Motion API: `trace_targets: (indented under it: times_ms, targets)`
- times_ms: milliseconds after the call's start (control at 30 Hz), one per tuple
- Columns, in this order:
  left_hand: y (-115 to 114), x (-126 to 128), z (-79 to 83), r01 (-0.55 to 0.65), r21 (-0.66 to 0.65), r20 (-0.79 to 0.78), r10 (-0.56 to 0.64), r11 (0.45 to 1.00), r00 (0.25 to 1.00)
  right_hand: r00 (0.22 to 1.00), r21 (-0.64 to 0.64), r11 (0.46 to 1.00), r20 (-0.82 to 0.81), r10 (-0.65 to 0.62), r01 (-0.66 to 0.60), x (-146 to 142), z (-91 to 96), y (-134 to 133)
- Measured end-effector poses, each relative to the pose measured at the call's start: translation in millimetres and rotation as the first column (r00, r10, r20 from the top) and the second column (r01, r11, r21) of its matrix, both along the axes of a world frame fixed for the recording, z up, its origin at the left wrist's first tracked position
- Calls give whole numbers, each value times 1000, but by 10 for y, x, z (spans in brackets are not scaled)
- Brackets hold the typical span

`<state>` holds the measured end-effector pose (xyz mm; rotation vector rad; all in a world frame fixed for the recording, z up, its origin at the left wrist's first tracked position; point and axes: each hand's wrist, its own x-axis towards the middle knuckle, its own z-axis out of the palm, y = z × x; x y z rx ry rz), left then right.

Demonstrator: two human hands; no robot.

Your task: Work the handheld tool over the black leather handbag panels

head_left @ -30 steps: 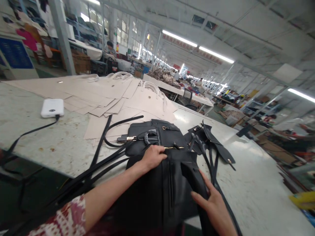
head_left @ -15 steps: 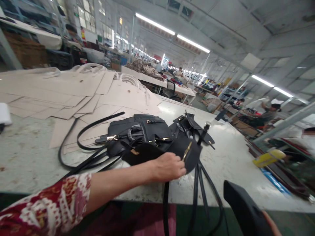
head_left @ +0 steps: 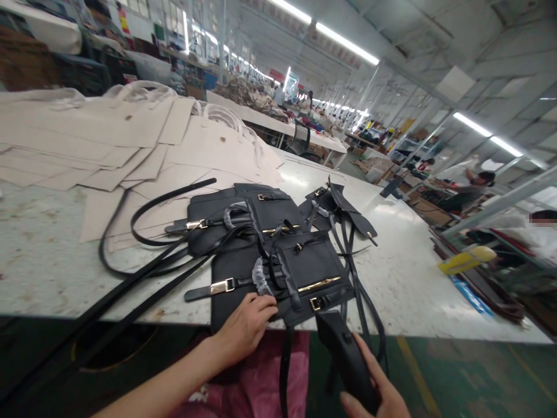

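Observation:
A black leather bag with gold buckles and a gold zip lies flat at the table's front edge. My left hand has its fingers curled on the bag's lower part, beside the handle with its clear wrap. In my right hand is a black handheld tool that looks like a hot-air gun; its wide front end is close to the bag's lower right buckle. Just behind lies a second black bag, and farther right more black bag pieces. Long black straps trail off the left.
Cream-coloured bag panels with handles are spread over the back left of the white table. On the right edge lie a yellow object and dark strips. Other people work farther off, one of them at the right.
The bag, its end raised by my left hand earlier, now lies flat. My left hand has moved left and down onto its lower part. The black tool has come left, close to the bag.

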<state>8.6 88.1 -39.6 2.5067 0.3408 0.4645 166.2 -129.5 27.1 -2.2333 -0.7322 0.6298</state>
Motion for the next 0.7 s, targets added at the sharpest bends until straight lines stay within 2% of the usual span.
trace_targets:
  times_ms: [133, 300, 400, 500, 600, 700]
  targets:
    - [-21, -20, 3, -26, 24, -7, 26, 999, 1000, 977, 64, 984, -122, 172, -165, -94, -186, 155]
    - [-27, -26, 39, -12, 6, 4, 12, 1000, 1000, 945, 114, 969, -223, 240, -220, -149, -70, 435]
    - [-24, -7, 13, 21, 18, -4, -21, 1000, 1000, 955, 129, 979, -231, 187, -161, -135, 21, 675]
    - [-4, -6, -44, 22, 41, -35, -21, 999, 999, 989, 110, 989, -104, 106, -94, -53, 76, 825]
    - [53, -86, -62, 16, 36, -70, -14, 999, 997, 998, 115, 992, -12, 59, -57, 140, 114, 717]
    - [78, -173, 44, -4, 5, -143, 5, 1000, 990, 999, 61, 997, 18, -48, 46, 460, 112, 411]
